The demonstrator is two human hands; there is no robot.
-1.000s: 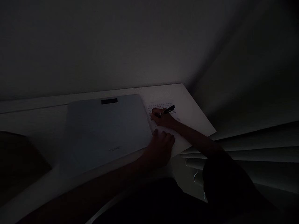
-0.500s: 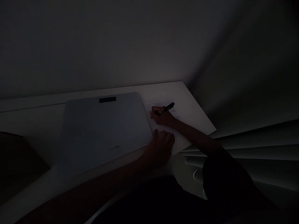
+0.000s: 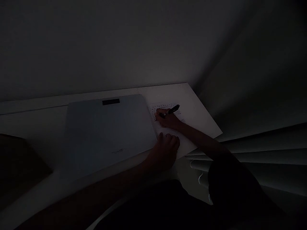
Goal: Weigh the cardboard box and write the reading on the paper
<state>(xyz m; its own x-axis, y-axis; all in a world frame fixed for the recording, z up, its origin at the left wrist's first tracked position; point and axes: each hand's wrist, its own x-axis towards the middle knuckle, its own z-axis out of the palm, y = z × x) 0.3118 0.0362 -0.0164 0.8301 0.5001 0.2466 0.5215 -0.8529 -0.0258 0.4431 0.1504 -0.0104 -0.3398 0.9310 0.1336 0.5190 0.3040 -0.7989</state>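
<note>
My right hand (image 3: 168, 118) is closed around a dark pen (image 3: 174, 109), whose upper end points up and right. The pen's tip is hidden by the fingers. Beneath this hand lies a white sheet of paper (image 3: 165, 106) covered with rows of small handwriting. My left hand (image 3: 166, 150) rests on the lower part of the sheet, close to the desk's front edge, its fingers loosely bent and slightly apart with nothing seen in them. A grey closed laptop (image 3: 107, 127) lies directly left of the paper.
The room is very dark. The white desk (image 3: 194, 108) runs along a wall (image 3: 120, 48) and ends at a corner on the right. A dark box-like object (image 3: 21, 163) sits at the far left. Folded curtain-like cloth (image 3: 263, 153) hangs beyond the desk's right end.
My right hand and the pen have shifted very slightly to the right along the paper. My left hand stays in the same place.
</note>
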